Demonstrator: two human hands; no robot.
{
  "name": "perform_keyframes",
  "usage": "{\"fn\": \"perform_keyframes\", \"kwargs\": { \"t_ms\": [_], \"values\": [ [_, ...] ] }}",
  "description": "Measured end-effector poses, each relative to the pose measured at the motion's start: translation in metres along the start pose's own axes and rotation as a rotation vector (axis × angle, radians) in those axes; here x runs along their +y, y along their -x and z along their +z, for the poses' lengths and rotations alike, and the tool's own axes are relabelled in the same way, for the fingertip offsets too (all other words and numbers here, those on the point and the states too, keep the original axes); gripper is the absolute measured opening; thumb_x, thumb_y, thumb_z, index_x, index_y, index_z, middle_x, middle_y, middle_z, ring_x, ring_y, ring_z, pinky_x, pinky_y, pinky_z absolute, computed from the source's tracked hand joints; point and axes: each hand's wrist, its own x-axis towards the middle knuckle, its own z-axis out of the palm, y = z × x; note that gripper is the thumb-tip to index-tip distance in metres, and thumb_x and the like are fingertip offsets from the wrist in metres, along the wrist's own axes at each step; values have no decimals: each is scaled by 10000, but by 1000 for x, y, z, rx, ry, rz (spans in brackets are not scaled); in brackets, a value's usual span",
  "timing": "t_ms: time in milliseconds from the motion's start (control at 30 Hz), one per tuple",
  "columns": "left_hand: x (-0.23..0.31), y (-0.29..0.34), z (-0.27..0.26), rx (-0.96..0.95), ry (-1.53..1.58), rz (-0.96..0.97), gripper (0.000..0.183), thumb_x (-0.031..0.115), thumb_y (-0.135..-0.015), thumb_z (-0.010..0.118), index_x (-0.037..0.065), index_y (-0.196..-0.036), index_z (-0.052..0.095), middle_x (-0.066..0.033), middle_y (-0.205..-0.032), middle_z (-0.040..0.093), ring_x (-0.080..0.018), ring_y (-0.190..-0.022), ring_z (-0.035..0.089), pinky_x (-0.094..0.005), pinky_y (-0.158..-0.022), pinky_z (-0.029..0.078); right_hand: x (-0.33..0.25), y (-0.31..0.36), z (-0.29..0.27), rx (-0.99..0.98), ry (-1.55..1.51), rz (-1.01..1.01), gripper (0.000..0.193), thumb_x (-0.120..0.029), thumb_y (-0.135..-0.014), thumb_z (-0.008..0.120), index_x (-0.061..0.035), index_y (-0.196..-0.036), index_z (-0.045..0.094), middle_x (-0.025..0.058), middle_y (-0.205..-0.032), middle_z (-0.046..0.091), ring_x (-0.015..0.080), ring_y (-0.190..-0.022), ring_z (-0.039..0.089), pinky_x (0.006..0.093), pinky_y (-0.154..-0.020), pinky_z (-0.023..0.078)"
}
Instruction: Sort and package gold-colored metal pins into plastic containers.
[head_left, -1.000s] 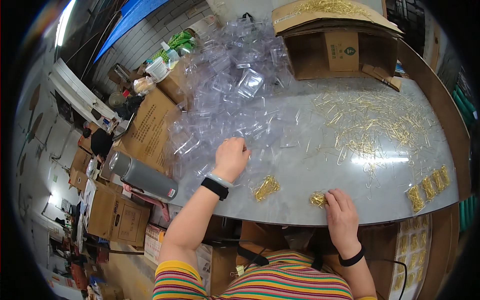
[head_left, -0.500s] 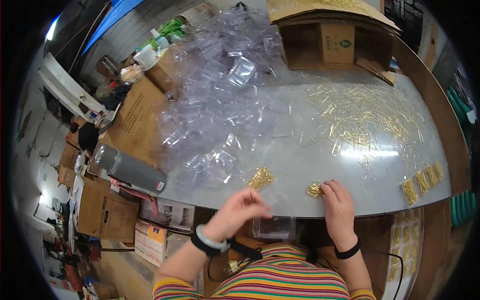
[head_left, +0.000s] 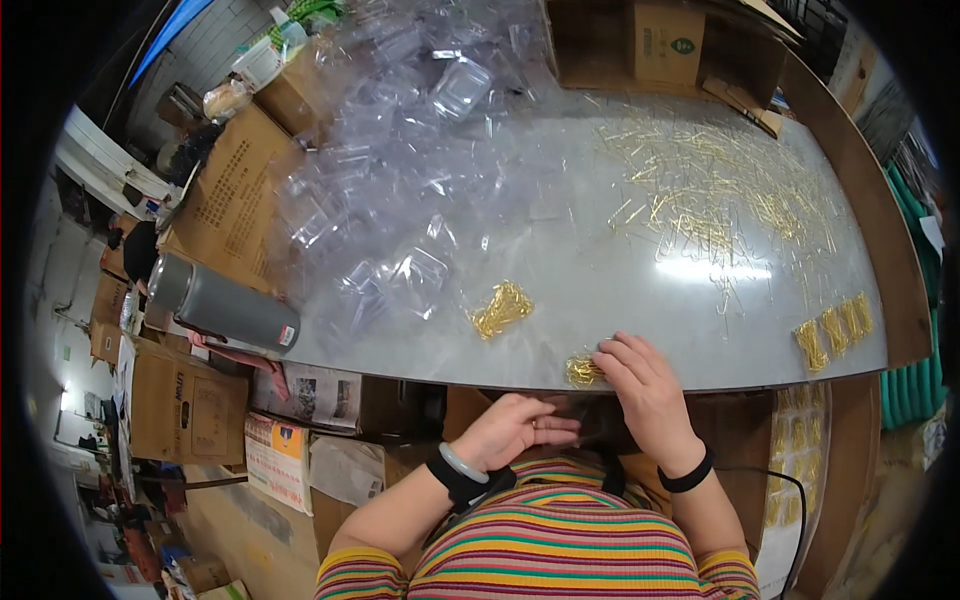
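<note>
My right hand [head_left: 650, 400] lies at the table's front edge, its fingers curled over one side of a small bundle of gold wire hooks [head_left: 582, 370]. Its thumb is hidden. Just below the edge, my left hand [head_left: 508, 432] has its thumb and fingers around what looks like a clear plastic box [head_left: 597, 412], faint against the dark gap. A larger bundle of gold hooks [head_left: 502, 310] rests on the grey table [head_left: 575, 290], further in and to the left. Several neat gold bundles [head_left: 835, 330] stand in a row at the right edge.
Loose gold hooks [head_left: 720, 190] are strewn over the far right. Clear plastic boxes [head_left: 400, 190] heap up at the left, beside a grey bottle [head_left: 225, 305] and a cardboard box [head_left: 225, 200]. An opened carton [head_left: 590, 50] stands at the back; a cardboard strip [head_left: 860, 220] borders the right side.
My right hand has drawn the small hook bundle left and toward the table's front edge. My left hand has dropped below that edge beside the clear box. The whole view has shifted.
</note>
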Motion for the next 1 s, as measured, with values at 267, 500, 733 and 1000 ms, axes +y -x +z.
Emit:
{"fn": "perform_keyframes", "kwargs": {
  "t_ms": [267, 500, 733, 1000],
  "values": [
    [-11, 22, -5, -116, 98, 81, 338, 192, -1096, 439, -28, -1335, 531, -139, -1304, 612, -257, -1211, 614, -438, -1067, 499, -31, 24, -10, -204, -148, -99, 338, -15, -820, 634, -38, -1155, 669, 125, -1254, 650, 339, -1250, 583, 479, -1105, 455],
    [0, 34, 30, -30, -143, 250, 289, 159, -1086, 475, 16, -1329, 538, -73, -1272, 619, -153, -1163, 614, -337, -996, 527, -34, 21, -18, -99, -309, -2, 339, 15, -810, 689, -21, -1146, 672, 143, -1233, 663, 362, -1209, 613, 466, -1050, 502],
    [27, -40, 42, 102, -424, 531, 318, 178, -1081, 499, -13, -1330, 548, -62, -1194, 657, -107, -998, 646, -268, -863, 536, -8, -10, -6, 128, -36, 49, 336, 52, -808, 674, -24, -1135, 677, 139, -1215, 673, 364, -1199, 619, 462, -1012, 515],
    [29, -37, 47, 204, -1688, 1036, 712, 261, -943, 675, -50, -1490, 343, -288, -1560, 272, -491, -1434, 284, -504, -1182, 284, 9, -13, -3, 123, 5, 27, 335, 67, -786, 667, -26, -1108, 684, 123, -1189, 677, 343, -1175, 630, 461, -1009, 521]
  ]
}}
